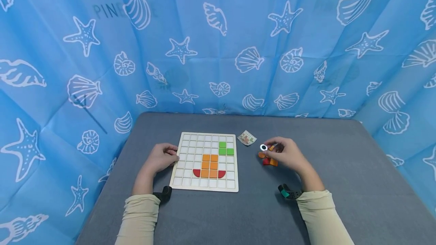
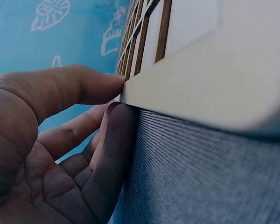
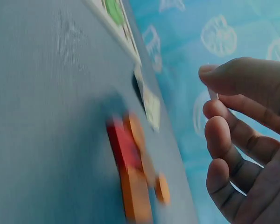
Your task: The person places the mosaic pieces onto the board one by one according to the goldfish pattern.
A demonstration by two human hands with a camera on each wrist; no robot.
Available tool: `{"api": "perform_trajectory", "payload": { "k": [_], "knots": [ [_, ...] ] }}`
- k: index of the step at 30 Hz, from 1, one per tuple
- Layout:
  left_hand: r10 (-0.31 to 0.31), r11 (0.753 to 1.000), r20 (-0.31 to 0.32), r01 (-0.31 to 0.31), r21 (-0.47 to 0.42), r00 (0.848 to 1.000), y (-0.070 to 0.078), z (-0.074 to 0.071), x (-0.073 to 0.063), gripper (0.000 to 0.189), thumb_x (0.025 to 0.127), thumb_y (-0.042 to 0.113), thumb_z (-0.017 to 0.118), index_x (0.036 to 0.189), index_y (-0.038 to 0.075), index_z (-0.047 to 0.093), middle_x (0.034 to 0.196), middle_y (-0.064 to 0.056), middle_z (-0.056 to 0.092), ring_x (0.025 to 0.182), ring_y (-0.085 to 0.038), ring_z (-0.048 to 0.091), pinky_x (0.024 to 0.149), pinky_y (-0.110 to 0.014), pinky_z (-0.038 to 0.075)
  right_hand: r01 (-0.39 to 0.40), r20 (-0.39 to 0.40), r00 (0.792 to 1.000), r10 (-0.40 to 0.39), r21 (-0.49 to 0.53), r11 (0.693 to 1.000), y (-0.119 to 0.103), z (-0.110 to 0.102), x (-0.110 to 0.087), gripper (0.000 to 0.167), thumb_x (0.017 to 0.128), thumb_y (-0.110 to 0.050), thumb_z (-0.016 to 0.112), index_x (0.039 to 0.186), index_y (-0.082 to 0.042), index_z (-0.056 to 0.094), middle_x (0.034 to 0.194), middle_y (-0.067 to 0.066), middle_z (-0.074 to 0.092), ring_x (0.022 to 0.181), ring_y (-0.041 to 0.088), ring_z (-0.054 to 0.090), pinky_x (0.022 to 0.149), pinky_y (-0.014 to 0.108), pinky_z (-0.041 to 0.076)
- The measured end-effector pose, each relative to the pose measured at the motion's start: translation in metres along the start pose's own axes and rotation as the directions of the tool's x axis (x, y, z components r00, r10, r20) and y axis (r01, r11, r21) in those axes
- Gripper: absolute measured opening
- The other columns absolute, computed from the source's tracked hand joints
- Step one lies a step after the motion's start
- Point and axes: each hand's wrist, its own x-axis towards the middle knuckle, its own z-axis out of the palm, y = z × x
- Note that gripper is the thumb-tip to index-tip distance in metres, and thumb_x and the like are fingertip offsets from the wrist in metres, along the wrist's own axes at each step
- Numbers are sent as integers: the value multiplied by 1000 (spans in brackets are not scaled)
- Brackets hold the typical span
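Observation:
A wooden grid board (image 1: 207,186) lies flat on the table, with green squares (image 1: 223,151), orange squares (image 1: 209,165) and red quarter-round pieces (image 1: 196,172) on its cells. My left hand (image 1: 162,157) pinches the board's left edge, thumb at the top of the rim and a finger below it in the left wrist view. Between thumb and finger, my right hand (image 1: 286,155) pinches a white disc with a black dot (image 1: 263,147), seen edge-on in the right wrist view. Under that hand lie loose red (image 3: 123,144) and orange blocks (image 3: 136,193), blurred in the right wrist view and partly hidden in the head view.
A small picture card (image 1: 247,138) with a grid pattern rests near the board's upper right corner. Grey cloth covers the table (image 1: 225,218). Behind it hangs a blue curtain (image 1: 211,48) with white shells and starfish.

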Motion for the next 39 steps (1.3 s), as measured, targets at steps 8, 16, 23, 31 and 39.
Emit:
{"api": "perform_trajectory", "payload": {
  "k": [8, 16, 23, 31, 39],
  "knots": [
    [-11, 1000, 10, 11, 0, 1000, 0, 0, 0, 35, 92, 6, 76, 126, -2, 71, 102, -14, 70, 80, -20, 68, 69, -32, 60, 113, 87, 989, -117, 52, 992, -36, 53, 26, 26, 93, -13, 82, 117, -5, 78, 105, 12, 75, 77, 18, 63, 56, 30, 54],
    [-22, 1000, 21, 23, -21, 1000, 0, -1, -2, 37, 93, 5, 76, 128, -2, 70, 104, -15, 71, 82, -20, 69, 70, -33, 62, 210, 252, 943, -220, 65, 975, -72, 116, 46, 19, 93, -14, 81, 112, -8, 79, 97, 2, 73, 75, 14, 64, 71, 31, 55],
    [-13, 1000, 16, 13, -19, 1000, 3, -2, -2, 37, 92, 6, 76, 128, -2, 70, 104, -15, 71, 82, -19, 69, 71, -33, 62, 186, 325, 926, -189, 42, 982, -94, 153, 55, 20, 93, -18, 83, 112, -12, 79, 95, -1, 71, 74, 12, 60, 67, 25, 52],
    [-17, 1000, 16, 17, -21, 1000, 2, 0, 0, 36, 92, 5, 76, 127, -2, 71, 104, -15, 71, 81, -18, 69, 71, -32, 62, 198, 333, 927, -173, -42, 979, -103, 169, 59, 15, 92, -23, 84, 104, -14, 80, 95, 0, 70, 76, 9, 57, 72, 27, 52],
    [4, 1000, 6, -3, -11, 1000, 0, -1, 0, 35, 92, 5, 76, 125, -3, 71, 103, -15, 71, 78, -18, 69, 69, -32, 61, 209, 349, 921, -171, -75, 975, -103, 171, 61, 14, 92, -26, 85, 100, -15, 80, 94, 0, 69, 78, 9, 57, 72, 26, 51]
  ]
}}
